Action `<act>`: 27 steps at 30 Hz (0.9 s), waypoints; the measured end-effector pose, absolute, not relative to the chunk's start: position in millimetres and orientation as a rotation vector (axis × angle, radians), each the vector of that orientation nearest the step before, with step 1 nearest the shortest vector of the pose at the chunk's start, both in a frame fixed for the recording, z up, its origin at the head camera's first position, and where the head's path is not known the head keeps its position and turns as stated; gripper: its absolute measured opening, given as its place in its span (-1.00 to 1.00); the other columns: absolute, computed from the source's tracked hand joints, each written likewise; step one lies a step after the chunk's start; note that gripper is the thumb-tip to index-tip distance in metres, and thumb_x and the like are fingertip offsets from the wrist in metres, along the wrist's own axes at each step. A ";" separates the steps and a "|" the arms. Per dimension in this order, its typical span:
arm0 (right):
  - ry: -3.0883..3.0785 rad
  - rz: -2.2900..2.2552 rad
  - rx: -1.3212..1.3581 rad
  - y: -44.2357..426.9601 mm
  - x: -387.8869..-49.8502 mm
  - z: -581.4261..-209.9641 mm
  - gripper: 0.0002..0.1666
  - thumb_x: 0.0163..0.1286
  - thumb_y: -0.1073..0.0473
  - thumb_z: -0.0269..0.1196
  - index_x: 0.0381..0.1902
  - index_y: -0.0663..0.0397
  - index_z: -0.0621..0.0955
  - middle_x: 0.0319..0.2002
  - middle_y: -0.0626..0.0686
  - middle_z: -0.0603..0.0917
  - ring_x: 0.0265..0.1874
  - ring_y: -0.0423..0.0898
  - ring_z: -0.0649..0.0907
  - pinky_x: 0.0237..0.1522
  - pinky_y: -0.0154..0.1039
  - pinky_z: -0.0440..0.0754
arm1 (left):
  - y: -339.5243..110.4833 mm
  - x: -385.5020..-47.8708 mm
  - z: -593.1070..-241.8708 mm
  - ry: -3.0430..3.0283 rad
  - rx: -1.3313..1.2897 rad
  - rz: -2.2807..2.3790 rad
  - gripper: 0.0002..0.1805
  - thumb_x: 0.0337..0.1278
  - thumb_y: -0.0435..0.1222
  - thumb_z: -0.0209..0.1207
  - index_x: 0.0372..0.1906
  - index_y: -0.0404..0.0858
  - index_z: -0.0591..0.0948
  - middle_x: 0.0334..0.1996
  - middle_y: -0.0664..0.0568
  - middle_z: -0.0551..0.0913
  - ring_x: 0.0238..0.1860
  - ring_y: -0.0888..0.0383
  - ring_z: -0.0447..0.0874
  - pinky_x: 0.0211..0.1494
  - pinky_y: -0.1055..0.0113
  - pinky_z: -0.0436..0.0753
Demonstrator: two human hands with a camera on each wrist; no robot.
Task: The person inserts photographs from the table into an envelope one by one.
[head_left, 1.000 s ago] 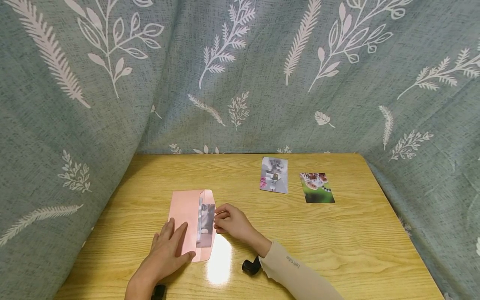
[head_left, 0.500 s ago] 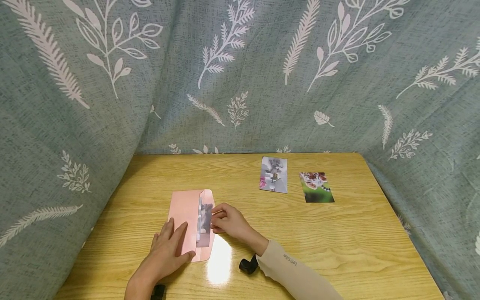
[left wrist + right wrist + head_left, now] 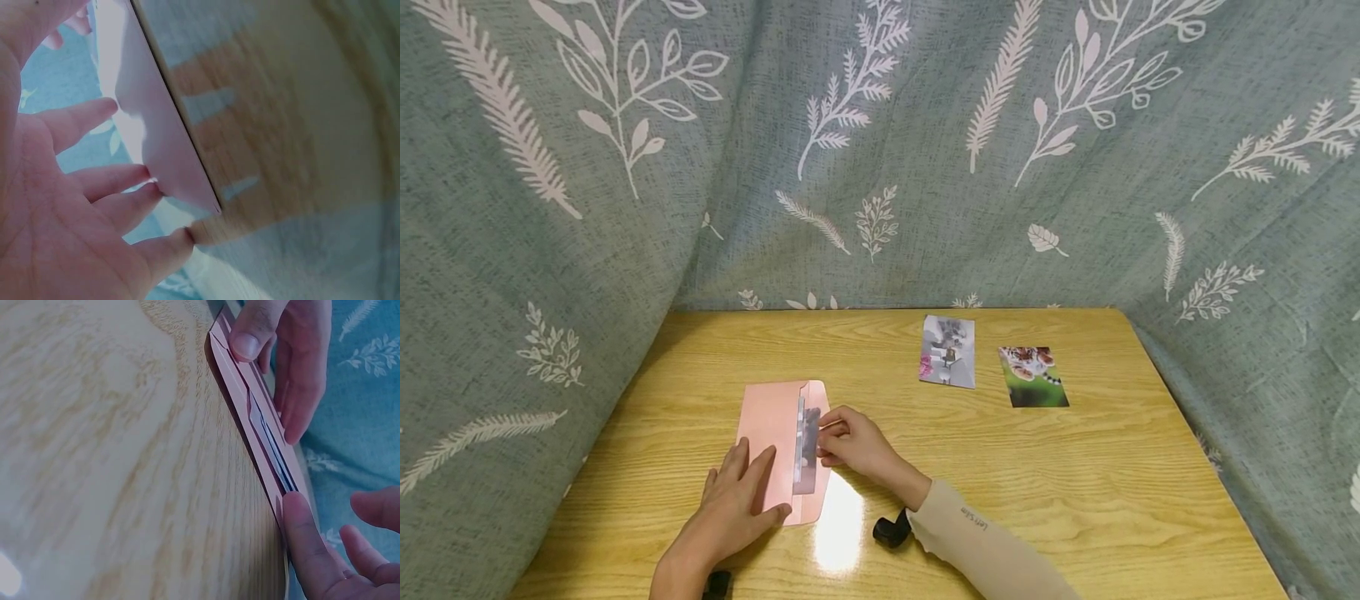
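A pink envelope (image 3: 767, 412) lies flat on the table, its flap spread to the right. From its mouth sticks a grey photo card (image 3: 807, 467), the rest of it hidden inside; a paler edge shows beside it. My left hand (image 3: 724, 504) rests on the envelope with fingers spread. At the card's outer edge is my right hand (image 3: 863, 446). Seen from the right wrist, its thumb (image 3: 299, 515) touches the card edge, while the other fingers stay apart from it.
Farther back lie a grey photo (image 3: 951, 358) with a pink flower and a tiger photo (image 3: 1033, 387). A patterned curtain (image 3: 880, 150) surrounds the wooden table (image 3: 1112, 483). Black wrist-worn devices show near both wrists.
My right hand has moved slightly left, and the grey photo card has slid farther into the envelope. The left hand and envelope have stayed in place.
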State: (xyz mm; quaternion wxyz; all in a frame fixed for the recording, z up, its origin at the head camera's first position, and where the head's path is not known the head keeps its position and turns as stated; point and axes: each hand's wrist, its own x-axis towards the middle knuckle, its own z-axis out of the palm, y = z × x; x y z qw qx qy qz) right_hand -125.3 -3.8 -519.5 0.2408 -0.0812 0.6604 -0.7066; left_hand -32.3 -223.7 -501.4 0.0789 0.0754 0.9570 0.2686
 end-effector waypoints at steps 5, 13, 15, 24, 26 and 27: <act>1.805 -1.932 -0.219 -7.2 -125.2 -520.8 -0.72 0.41 0.47 0.20 0.06 0.41 0.52 -0.26 0.18 0.66 -0.31 0.06 0.74 -0.27 -0.14 0.76 | -223.8 -31.4 -499.9 2.848 0.225 0.805 -0.06 0.09 0.02 0.41 0.49 -0.30 0.30 0.49 -0.53 -0.06 0.51 -0.40 -0.17 0.37 -0.47 -0.11; 1.817 -1.920 -0.231 -9.2 -125.0 -517.1 -0.72 0.42 0.44 0.20 0.07 0.38 0.53 -0.23 0.22 0.66 -0.28 0.08 0.74 -0.24 -0.11 0.76 | -223.1 -31.3 -499.4 2.859 0.230 0.805 -0.07 0.08 0.01 0.42 0.48 -0.30 0.31 0.48 -0.53 -0.05 0.51 -0.40 -0.16 0.36 -0.47 -0.10; 1.815 -1.920 -0.235 -9.8 -125.4 -517.3 -0.72 0.42 0.44 0.20 0.07 0.38 0.53 -0.23 0.21 0.66 -0.29 0.07 0.74 -0.24 -0.11 0.76 | -222.9 -31.1 -499.3 2.859 0.229 0.809 -0.07 0.08 0.01 0.42 0.48 -0.30 0.31 0.49 -0.53 -0.05 0.51 -0.40 -0.16 0.36 -0.47 -0.09; 1.803 -1.939 -0.221 -14.9 -126.2 -517.5 -0.71 0.41 0.45 0.20 0.07 0.39 0.52 -0.21 0.25 0.66 -0.29 0.08 0.73 -0.26 -0.10 0.76 | -222.4 -30.8 -499.7 2.863 0.235 0.818 -0.07 0.08 0.00 0.43 0.48 -0.30 0.31 0.49 -0.53 -0.05 0.50 -0.41 -0.15 0.36 -0.48 -0.09; 1.801 -1.941 -0.214 -16.2 -126.0 -516.5 -0.71 0.41 0.46 0.20 0.06 0.40 0.52 -0.20 0.27 0.66 -0.30 0.07 0.73 -0.26 -0.11 0.76 | -222.4 -30.4 -499.5 2.862 0.234 0.816 -0.07 0.08 0.00 0.42 0.48 -0.29 0.32 0.49 -0.53 -0.04 0.50 -0.40 -0.15 0.36 -0.48 -0.09; 1.802 -1.938 -0.213 -16.6 -126.0 -515.5 -0.72 0.41 0.45 0.21 0.06 0.40 0.52 -0.20 0.28 0.66 -0.30 0.06 0.73 -0.26 -0.11 0.76 | -222.5 -30.2 -499.2 2.863 0.235 0.817 -0.07 0.08 0.00 0.42 0.48 -0.29 0.32 0.48 -0.53 -0.04 0.50 -0.40 -0.15 0.36 -0.48 -0.09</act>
